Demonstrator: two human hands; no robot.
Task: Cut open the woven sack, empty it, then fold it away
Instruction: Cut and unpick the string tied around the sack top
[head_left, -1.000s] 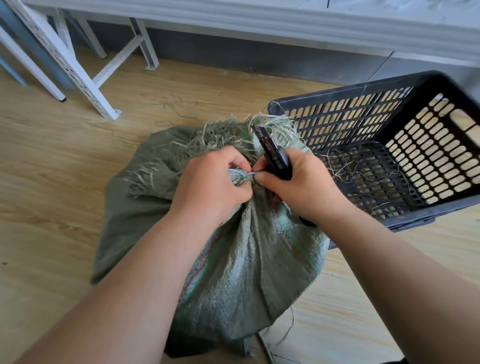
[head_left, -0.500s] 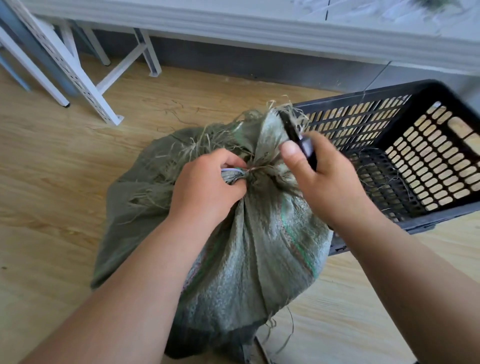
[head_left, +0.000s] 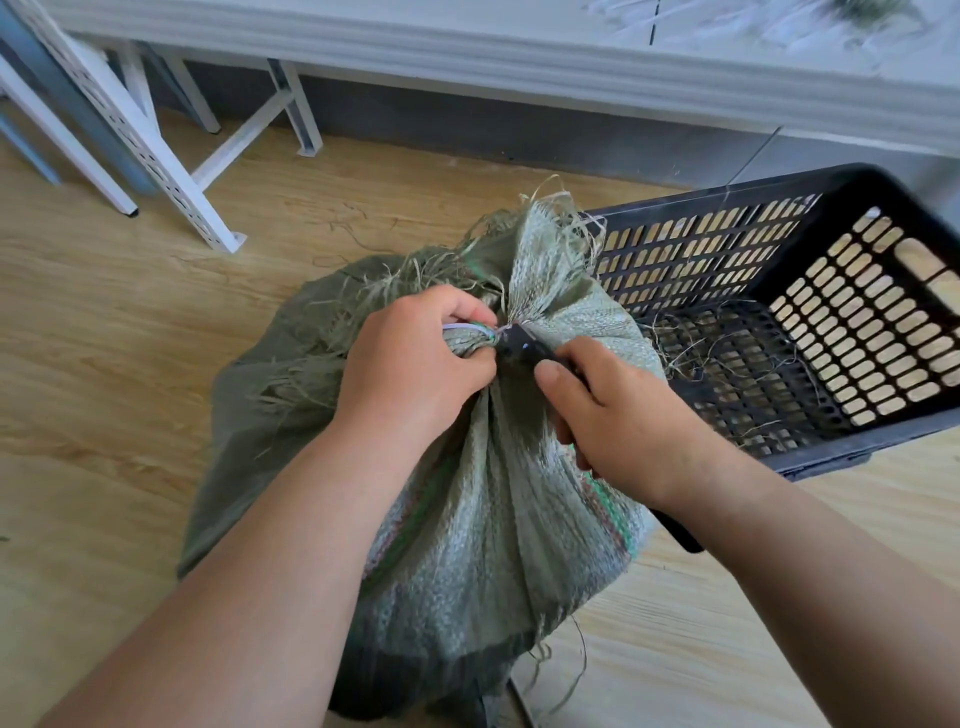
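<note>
Pinching sack neck (head_left: 470, 340), left grip (head_left: 415, 358); cutter (head_left: 522, 349) touching, right grip (head_left: 618, 415)

Black slatted plastic crate (head_left: 810, 291), tilted, on the wood-grain floor (head_left: 104, 374); loose pale fibres lie across its bottom. Left of and beyond the crate: white perforated metal frame legs (head_left: 156, 161) standing on the floor. Behind the crate: pale moulded ledge (head_left: 519, 57) over a dark grey skirting band (head_left: 467, 135).

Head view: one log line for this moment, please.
step: cutting tie | left hand: grips sack neck | right hand: holds cutter at tie | sack: tied, full | crate: beside sack
</note>
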